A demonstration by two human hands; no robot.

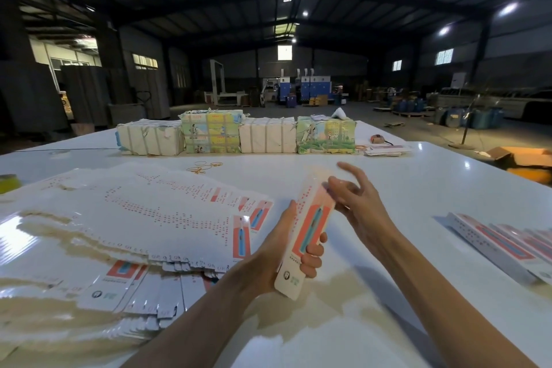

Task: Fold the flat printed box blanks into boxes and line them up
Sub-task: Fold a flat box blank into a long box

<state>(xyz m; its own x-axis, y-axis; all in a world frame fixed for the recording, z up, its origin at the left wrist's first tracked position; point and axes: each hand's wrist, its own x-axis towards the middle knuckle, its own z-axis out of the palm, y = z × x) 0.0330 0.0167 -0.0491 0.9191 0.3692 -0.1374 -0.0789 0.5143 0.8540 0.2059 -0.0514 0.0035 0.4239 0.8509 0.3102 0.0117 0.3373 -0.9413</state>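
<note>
A long narrow box (307, 227), white with an orange and teal print, stands tilted above the white table (418, 176) in front of me. My left hand (286, 251) grips its lower half, fingers wrapped round the front. My right hand (355, 197) touches the box's far upper end with spread fingers; that end is blurred. A wide fanned pile of flat printed blanks (128, 224) covers the table at the left. Folded boxes (507, 245) lie side by side in a row at the right edge.
Four wrapped bundles (236, 134) stand in a row at the table's far side, with loose cards (385, 150) to their right and rubber bands (203, 167) in front. A yellow tape roll (9, 183) sits at the far left. An orange carton (525, 160) stands beyond the table's right edge.
</note>
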